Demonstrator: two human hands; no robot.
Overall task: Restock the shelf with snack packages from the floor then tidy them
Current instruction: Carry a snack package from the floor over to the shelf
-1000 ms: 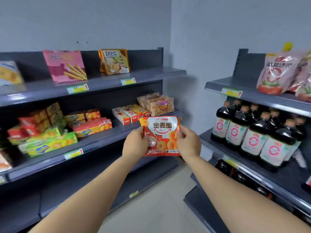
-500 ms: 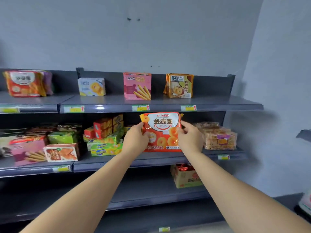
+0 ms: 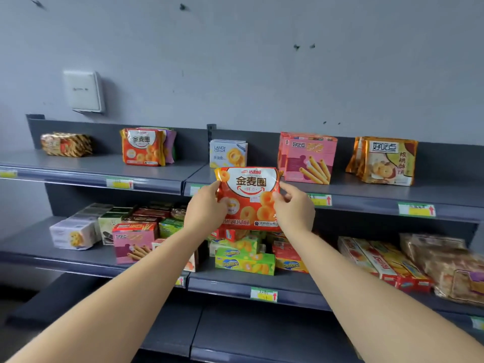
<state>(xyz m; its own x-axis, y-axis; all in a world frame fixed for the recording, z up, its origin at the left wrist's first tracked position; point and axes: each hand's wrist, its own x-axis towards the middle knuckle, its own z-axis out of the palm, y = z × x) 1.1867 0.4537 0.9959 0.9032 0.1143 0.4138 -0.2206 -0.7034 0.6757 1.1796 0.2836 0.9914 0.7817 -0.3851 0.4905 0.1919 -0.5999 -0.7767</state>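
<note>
An orange-red snack bag (image 3: 248, 197) with ring biscuits printed on it is held upright in front of the top shelf's (image 3: 91, 166) front edge. My left hand (image 3: 207, 208) grips its left side and my right hand (image 3: 294, 208) pinches its right side. Matching orange-red bags (image 3: 142, 146) stand on the top shelf to the left. Further right on that shelf stand a pale blue box (image 3: 227, 153), pink boxes (image 3: 309, 158) and orange packs (image 3: 385, 161).
A brown striped pack (image 3: 66, 144) lies at the top shelf's far left. The middle shelf (image 3: 262, 281) holds several boxes, green packs (image 3: 243, 260) and wrapped cakes (image 3: 450, 265). A white wall box (image 3: 83, 90) hangs above. The bottom shelf (image 3: 262, 334) looks bare.
The view has swung left from the bottle shelf to the snack shelves, and now sits closer. Both hands kept hold of the bag and raised it to the top shelf's edge.
</note>
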